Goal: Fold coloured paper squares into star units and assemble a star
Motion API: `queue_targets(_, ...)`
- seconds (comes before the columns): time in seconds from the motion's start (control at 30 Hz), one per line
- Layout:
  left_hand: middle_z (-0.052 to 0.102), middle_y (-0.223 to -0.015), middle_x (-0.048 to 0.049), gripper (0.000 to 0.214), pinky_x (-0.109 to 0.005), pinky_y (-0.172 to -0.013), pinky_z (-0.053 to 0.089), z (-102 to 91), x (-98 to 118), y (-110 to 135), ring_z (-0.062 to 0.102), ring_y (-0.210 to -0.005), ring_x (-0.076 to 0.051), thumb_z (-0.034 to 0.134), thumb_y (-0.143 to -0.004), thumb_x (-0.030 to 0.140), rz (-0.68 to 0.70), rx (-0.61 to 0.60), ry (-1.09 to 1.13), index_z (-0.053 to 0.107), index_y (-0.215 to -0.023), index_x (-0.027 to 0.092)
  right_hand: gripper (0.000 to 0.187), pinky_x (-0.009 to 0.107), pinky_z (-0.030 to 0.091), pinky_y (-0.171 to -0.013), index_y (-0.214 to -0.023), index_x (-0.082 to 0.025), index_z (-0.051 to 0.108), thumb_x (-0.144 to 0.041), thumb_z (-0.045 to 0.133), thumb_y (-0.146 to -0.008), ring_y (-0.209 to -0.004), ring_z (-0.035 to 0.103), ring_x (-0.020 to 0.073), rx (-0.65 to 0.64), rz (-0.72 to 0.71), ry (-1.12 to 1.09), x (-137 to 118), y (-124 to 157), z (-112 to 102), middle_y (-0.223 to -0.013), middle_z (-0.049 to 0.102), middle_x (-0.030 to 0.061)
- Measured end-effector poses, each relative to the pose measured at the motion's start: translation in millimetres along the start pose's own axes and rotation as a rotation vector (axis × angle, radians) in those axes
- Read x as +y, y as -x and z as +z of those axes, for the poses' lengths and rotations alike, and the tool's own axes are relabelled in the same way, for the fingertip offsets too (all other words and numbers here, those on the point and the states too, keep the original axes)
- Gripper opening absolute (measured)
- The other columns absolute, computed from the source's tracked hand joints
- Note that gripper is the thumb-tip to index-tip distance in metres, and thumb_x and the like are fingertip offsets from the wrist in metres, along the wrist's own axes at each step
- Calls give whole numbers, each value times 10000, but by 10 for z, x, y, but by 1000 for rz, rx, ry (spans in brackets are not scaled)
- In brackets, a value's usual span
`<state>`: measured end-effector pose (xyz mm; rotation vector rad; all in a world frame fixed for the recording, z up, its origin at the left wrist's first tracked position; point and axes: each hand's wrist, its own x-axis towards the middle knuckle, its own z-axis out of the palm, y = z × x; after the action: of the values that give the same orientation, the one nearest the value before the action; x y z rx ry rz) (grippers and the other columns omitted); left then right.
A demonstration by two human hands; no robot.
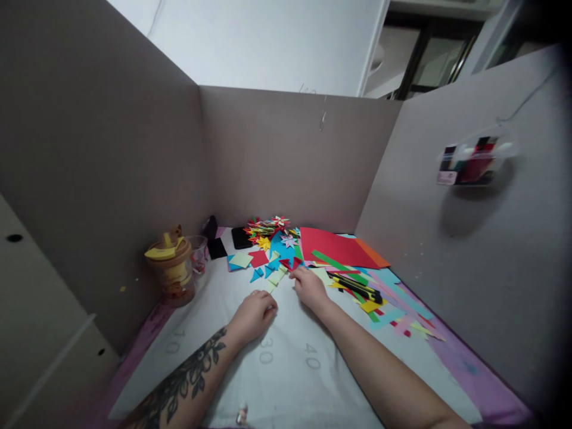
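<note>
My right hand reaches to a small folded red paper piece, its fingertips pinched at the near end. Nearer to me, my left hand rests low over the white mat with curled fingers; whatever they may hold is hidden. Between and beyond the hands lie pale green folded papers and several small blue folded triangles. A red paper square and a light green square lie further left. Behind them is a heap of multicoloured folded paper stars.
A lidded brown cup stands at the left beside a clear cup. Large red sheets lie at the back right. Black-and-yellow cutters lie among paper strips. Grey panels enclose three sides; a plastic pouch hangs right.
</note>
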<state>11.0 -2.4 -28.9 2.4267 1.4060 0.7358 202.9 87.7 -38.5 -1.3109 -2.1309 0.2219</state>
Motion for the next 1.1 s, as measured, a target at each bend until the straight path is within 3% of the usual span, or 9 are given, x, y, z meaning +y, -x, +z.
queue_targets(0.17,628,-877,-66,184,-294,-794,398,-24,-5,0,534,-868,-192,454,-802,183,7,-16,13,635,-832,184,356,300,363,-899,-1041,-145,629,-83,449,-740,-1033,524,221,-81,169,189,399,-41,-339,-1082,620,106)
queue_targets(0.37,624,-866,-59,188,-302,-797,394,-9,-25,-17,526,-868,-194,444,-812,198,11,-13,24,630,-839,191,583,330,349,-938,-1196,-125,530,-316,643,-658,-1153,442,278,-278,164,180,717,75,-505,-1244,515,144)
queue_targets(0.47,622,-863,-62,190,-307,-791,395,-11,-16,-19,524,-865,-198,443,-804,189,4,-17,28,630,-835,190,627,329,342,-948,-1222,-119,508,-357,650,-659,-1163,436,276,-270,138,169,722,92,-496,-1264,500,150)
queue_targets(0.57,621,-865,-69,196,-314,-791,396,-18,1,-22,526,-866,-203,441,-800,190,-15,-15,35,634,-834,187,445,317,354,-916,-1111,-140,589,-328,613,-708,-1100,489,258,-248,70,165,708,73,-462,-1176,568,130)
queue_targets(0.7,623,-870,-73,203,-321,-802,398,-23,16,-23,529,-883,-211,440,-799,195,-36,-8,53,638,-843,190,240,289,378,-838,-965,-168,646,-232,511,-777,-975,559,214,-232,83,142,722,42,-424,-1018,641,90)
queue_targets(0.77,623,-869,-71,199,-323,-805,398,-25,20,-24,532,-886,-213,444,-796,194,-45,-2,61,638,-842,192,290,307,362,-870,-1026,-163,628,-241,532,-764,-1028,539,228,-199,105,149,738,30,-399,-1082,624,106)
queue_targets(0.93,625,-870,-61,188,-318,-808,394,-37,33,-33,535,-880,-204,451,-792,185,-58,-6,70,632,-838,195,675,412,265,-978,-1292,-134,435,-359,638,-689,-1187,426,302,-124,234,178,775,7,-321,-1263,510,169)
queue_targets(1.1,624,-873,-59,184,-313,-804,392,-35,22,-33,532,-880,-201,454,-788,182,-58,-17,70,631,-839,196,692,422,282,-966,-1293,-172,430,-279,662,-650,-1161,442,295,-84,259,146,787,-23,-272,-1243,521,140)
